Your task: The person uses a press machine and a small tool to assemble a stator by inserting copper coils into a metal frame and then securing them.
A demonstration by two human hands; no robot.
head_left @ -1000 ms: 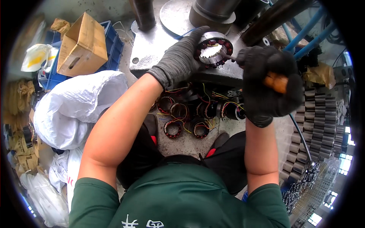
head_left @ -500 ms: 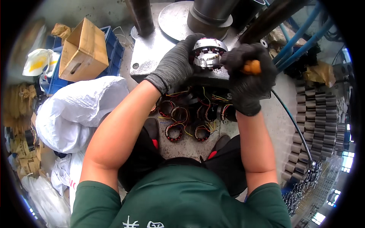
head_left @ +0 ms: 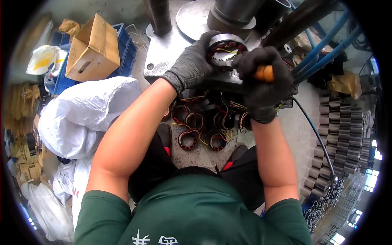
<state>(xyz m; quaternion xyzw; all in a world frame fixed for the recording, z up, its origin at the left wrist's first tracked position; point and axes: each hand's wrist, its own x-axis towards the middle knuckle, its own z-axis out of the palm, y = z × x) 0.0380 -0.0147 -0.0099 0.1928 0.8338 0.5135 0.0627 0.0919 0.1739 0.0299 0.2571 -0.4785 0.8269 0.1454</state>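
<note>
My left hand (head_left: 192, 64), in a dark grey knit glove, grips the left side of a motor stator (head_left: 227, 37), a silver-rimmed ring with dark windings inside. The stator is tilted above the front edge of a metal machine bed (head_left: 160, 54). A yellow wire (head_left: 226, 50) shows across its opening. My right hand (head_left: 267, 87), in a dark glove, is closed around an orange-handled tool (head_left: 264, 73) at the stator's right side. The tool's working end is hidden by the fingers. Below, several more stators (head_left: 194, 121) with red and yellow wires lie between my feet.
A thick machine column (head_left: 232, 16) and a round plate (head_left: 192, 20) stand behind the stator. At left are a cardboard box (head_left: 94, 53) on a blue crate (head_left: 127, 57) and a white sack (head_left: 81, 114). Stacked metal cylinders (head_left: 343, 130) and a thin hose (head_left: 316, 130) are at right.
The stator has tipped, so its inside faces me more and a yellow wire shows. My right hand and the orange handle have shifted slightly left in the picture.
</note>
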